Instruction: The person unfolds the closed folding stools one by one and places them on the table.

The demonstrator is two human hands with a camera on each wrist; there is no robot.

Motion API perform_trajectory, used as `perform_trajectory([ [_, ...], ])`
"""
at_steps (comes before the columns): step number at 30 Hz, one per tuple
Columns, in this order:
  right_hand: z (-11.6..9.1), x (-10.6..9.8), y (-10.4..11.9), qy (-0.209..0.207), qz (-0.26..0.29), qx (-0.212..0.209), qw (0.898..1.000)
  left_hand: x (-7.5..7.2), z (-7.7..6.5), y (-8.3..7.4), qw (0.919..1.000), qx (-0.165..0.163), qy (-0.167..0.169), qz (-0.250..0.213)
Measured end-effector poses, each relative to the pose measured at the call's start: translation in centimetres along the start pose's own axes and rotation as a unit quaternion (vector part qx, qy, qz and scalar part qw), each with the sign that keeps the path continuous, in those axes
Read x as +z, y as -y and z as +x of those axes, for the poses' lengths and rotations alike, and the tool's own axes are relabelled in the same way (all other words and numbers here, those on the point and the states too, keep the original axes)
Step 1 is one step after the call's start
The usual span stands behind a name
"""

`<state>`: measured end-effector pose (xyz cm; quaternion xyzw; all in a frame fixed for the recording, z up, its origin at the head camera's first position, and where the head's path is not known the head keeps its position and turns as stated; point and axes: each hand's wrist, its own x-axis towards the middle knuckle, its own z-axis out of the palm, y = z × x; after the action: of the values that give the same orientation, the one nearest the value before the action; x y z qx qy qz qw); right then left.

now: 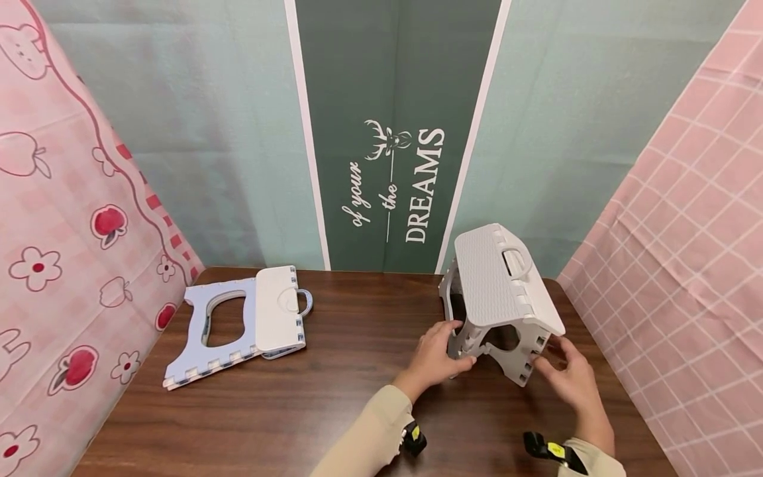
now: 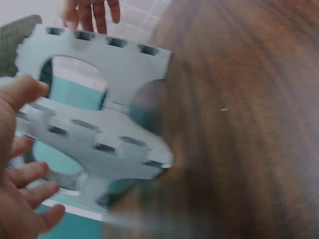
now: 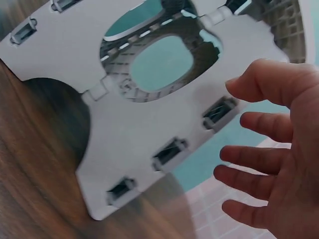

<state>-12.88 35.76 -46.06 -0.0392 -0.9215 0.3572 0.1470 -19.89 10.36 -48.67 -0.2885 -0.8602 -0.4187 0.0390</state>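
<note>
Here at the right of the wooden table [image 1: 369,331] is the pale stool [image 1: 491,285], its top bent into a ridge, the left hand [image 1: 435,354] and right hand [image 1: 572,377] flanking it, fingers spread; firm contact I can't confirm. Even, matched pressure on both leg panels, fingers clear of the hinges, looks wisest. Behind, the dark backdrop [image 1: 393,66] reads "of your", "the" and "DREAMS".

Folding stool [image 1: 491,281], pale grey-white, textured top. Partly folded: seat panels peaked along the centre hinge, cut-out legs pointing down. Right side of brown table [image 1: 357,344].
</note>
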Motion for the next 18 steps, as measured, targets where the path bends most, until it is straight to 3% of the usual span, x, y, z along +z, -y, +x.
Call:
perform_trajectory([
  [4, 0.0, -1.1, 0.7, 0.002, -0.07, 0.007, 0.998, -1.1, 0.3, -1.1, 0.9932, -0.005, 0.011, 0.116],
  [9, 0.2, -2.5, 1.8, 0.008, -0.129, -0.021, 0.991, -2.8, 0.9, -2.1, 0.9716, -0.008, 0.065, 0.227],
  [13, 0.7, -3.6, 2.6, 0.027, -0.161, -0.042, 0.986, -4.2, 1.3, -2.7, 0.9563, -0.008, 0.109, 0.271],
  [18, 1.3, -4.9, 3.6, 0.094, -0.181, -0.024, 0.979, -5.7, 1.7, -3.7, 0.9468, -0.01, 0.133, 0.293],
])
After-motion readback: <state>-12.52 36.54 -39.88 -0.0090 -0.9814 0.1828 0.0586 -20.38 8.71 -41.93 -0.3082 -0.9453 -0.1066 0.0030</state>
